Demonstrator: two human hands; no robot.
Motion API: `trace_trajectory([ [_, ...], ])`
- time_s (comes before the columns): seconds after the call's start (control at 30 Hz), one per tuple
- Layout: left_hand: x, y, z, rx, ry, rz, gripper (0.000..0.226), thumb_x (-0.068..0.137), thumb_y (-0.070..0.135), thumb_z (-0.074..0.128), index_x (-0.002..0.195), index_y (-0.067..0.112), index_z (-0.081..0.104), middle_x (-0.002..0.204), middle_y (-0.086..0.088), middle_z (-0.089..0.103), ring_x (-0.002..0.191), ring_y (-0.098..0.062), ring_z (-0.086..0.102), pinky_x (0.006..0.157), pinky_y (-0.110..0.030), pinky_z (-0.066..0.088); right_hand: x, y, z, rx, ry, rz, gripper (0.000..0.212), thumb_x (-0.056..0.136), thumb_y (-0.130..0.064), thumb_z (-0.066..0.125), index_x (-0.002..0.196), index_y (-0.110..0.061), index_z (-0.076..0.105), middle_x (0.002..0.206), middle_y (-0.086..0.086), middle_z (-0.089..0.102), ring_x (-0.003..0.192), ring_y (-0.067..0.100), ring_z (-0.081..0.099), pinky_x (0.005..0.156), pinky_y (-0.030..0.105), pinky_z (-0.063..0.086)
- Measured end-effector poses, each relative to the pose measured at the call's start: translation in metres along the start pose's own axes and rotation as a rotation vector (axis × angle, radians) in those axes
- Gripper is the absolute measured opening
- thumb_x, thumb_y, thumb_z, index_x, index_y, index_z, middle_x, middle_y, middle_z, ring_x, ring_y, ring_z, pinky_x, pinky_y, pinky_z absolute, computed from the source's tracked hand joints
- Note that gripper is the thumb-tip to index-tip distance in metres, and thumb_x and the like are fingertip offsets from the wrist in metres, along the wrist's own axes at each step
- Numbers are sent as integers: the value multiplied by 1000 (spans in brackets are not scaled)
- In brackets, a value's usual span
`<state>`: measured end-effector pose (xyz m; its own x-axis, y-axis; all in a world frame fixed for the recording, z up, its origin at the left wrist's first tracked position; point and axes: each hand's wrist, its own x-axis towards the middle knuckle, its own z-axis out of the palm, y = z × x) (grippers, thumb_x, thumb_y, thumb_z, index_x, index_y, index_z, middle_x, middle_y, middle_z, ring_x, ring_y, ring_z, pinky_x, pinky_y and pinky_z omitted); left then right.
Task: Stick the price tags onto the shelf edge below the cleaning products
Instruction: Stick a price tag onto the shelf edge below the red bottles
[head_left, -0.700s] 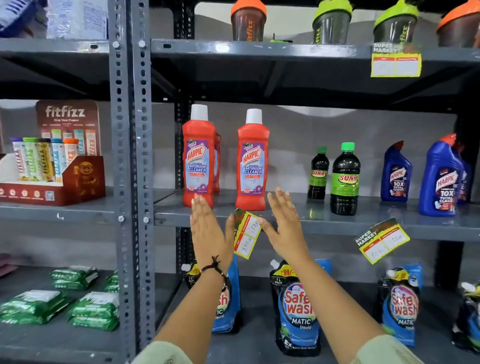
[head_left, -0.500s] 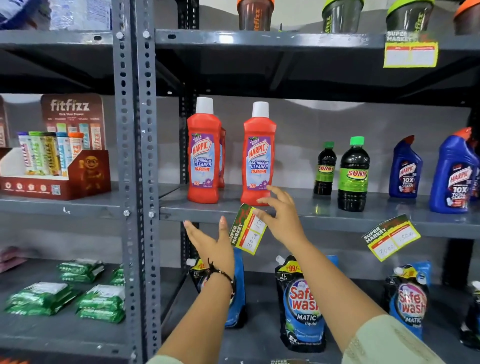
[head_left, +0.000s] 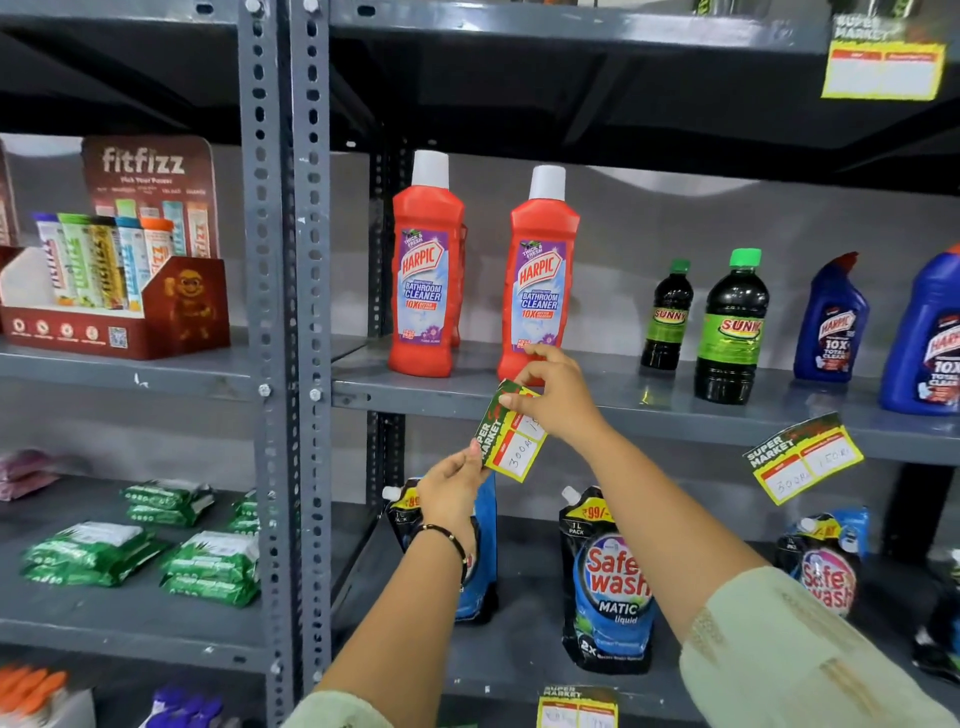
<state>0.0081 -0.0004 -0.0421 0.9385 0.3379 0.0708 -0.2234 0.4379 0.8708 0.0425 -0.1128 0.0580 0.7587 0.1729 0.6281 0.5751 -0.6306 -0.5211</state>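
Note:
A yellow and green price tag (head_left: 511, 441) hangs tilted at the grey shelf edge (head_left: 415, 402), below two red Harpic bathroom cleaner bottles (head_left: 537, 275). My right hand (head_left: 553, 397) pinches the tag's upper end against the shelf edge. My left hand (head_left: 452, 486) grips its lower left corner from below. A second price tag (head_left: 802, 457) sits tilted on the same edge further right, under the dark Sunny bottles (head_left: 730, 327).
Blue Harpic bottles (head_left: 831, 322) stand at the right. Safewash pouches (head_left: 608, 582) fill the shelf below. A perforated grey upright (head_left: 283, 332) splits the rack; a Fitfizz display box (head_left: 114, 291) and green packs (head_left: 208, 566) lie left of it. Another tag (head_left: 883, 67) hangs on the top shelf.
Both hands went from open, held flat beside the tag, to gripping it: the right closed on its top end, the left came in under its lower corner. The view moved closer.

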Motion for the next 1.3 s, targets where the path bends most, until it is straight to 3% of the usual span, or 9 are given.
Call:
trace_trajectory([
  [0.23, 4, 2, -5, 94, 40, 50, 27, 82, 22, 66, 100, 2, 68, 98, -13, 70, 88, -18, 61, 64, -19, 42, -1, 3, 0, 72, 36, 35, 14, 68, -11, 77, 69, -7, 63, 140, 2, 40, 126, 22, 35, 96, 32, 41],
  [0.3, 4, 5, -6, 122, 47, 63, 23, 81, 23, 67, 95, 4, 70, 98, -14, 72, 88, -20, 62, 67, -23, 46, -3, 2, 0, 83, 33, 33, 15, 68, -10, 76, 67, -10, 62, 139, 1, 40, 124, 19, 36, 93, 32, 42],
  [0.43, 6, 9, -11, 187, 41, 100, 11, 79, 25, 69, 73, 16, 70, 92, -17, 73, 94, -33, 67, 88, -48, 53, -8, 6, -4, 123, 3, 0, 14, 69, -7, 75, 69, -11, 62, 130, -3, 42, 118, 17, 42, 85, 26, 43],
  [0.53, 3, 13, -14, 261, 6, 145, 14, 81, 24, 67, 70, 15, 67, 89, -16, 73, 86, -31, 67, 81, -43, 55, -13, 10, -7, 144, -39, -18, 14, 71, -7, 73, 68, -14, 61, 128, -4, 41, 115, 17, 45, 82, 21, 44],
  [0.6, 1, 15, -16, 270, 2, 185, 14, 83, 20, 65, 73, 10, 66, 82, -15, 70, 78, -26, 64, 73, -38, 53, -20, 13, -4, 89, -19, -42, 14, 71, -10, 73, 68, -15, 61, 130, -1, 43, 119, 19, 41, 90, 29, 45],
  [0.7, 2, 21, -17, 332, 20, 277, 14, 81, 19, 67, 75, 7, 68, 81, -16, 72, 76, -27, 67, 75, -41, 54, -34, 21, 4, -22, 130, -78, 14, 70, -18, 75, 67, -11, 63, 134, 2, 46, 130, 24, 31, 110, 49, 25],
  [0.87, 8, 32, -18, 510, -10, 379, 19, 76, 22, 72, 75, 4, 70, 74, -14, 73, 69, -25, 68, 65, -39, 56, -50, 35, 12, -95, 261, -33, 23, 69, -28, 76, 64, -9, 65, 146, 1, 36, 141, 23, 12, 115, 44, 1],
  [1.13, 10, 38, -16, 686, 21, 454, 23, 72, 30, 75, 75, 8, 72, 65, -3, 70, 61, -14, 62, 55, -30, 50, -55, 40, 15, -145, 270, -4, 24, 68, -31, 76, 63, -9, 68, 151, -2, 27, 143, 20, 6, 113, 39, -4],
  [1.3, 15, 55, -7, 699, 51, 497, 25, 69, 33, 77, 69, 8, 71, 64, -8, 69, 56, -14, 55, 58, -31, 50, -48, 32, 7, -121, 296, 33, 26, 69, -34, 75, 61, -10, 69, 152, -3, 25, 143, 20, 4, 114, 43, -3],
])
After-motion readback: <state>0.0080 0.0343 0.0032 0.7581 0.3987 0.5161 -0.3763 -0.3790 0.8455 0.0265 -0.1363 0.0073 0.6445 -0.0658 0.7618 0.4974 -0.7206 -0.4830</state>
